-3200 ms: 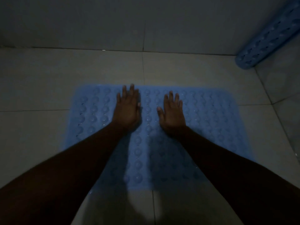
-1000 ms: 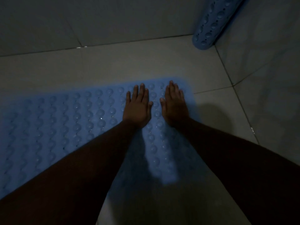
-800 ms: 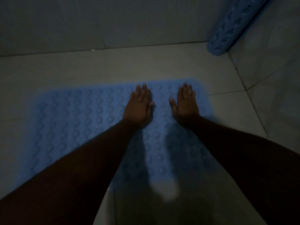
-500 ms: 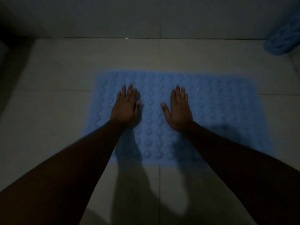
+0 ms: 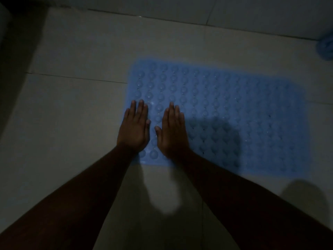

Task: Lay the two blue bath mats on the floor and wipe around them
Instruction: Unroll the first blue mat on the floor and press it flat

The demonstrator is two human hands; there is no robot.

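A dim tiled room, seen looking down. The floor [image 5: 75,109] is laid with large pale tiles, split by thin dark grout lines [image 5: 72,77]. A tiled wall [image 5: 252,13] in the same pale tone runs along the top edge. Deep shadow [image 5: 16,60] covers the far left side. The light is weak and grey, brightest across the middle of the floor.

Very dim, bluish-grey light; arm shadows fall forward onto the floor [image 5: 72,123] and mat [image 5: 234,105], so light comes from behind. Corners sink to near black, edges soft, lines bowed
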